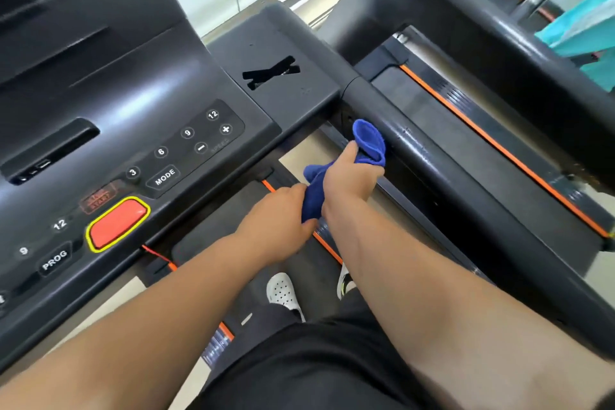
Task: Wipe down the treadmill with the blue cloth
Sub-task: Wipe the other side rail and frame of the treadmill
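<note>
R hand (pixel 349 178) is curled round the middle of a crumpled blue terry cloth (pixel 369 143), holding its upper fold against the inner side of the glossy black right handrail (pixel 432 160) of the dark grey treadmill (pixel 283 40), just past the console corner. L hand (pixel 283 220) pinches the cloth's hanging lower end, beside the R wrist. To the left: dark button console (pixel 133 103) w/ a red, yellow-rimmed oval button (pixel 116 223). Below: white perforated shoe (pixel 283 293) on the belt.
</note>
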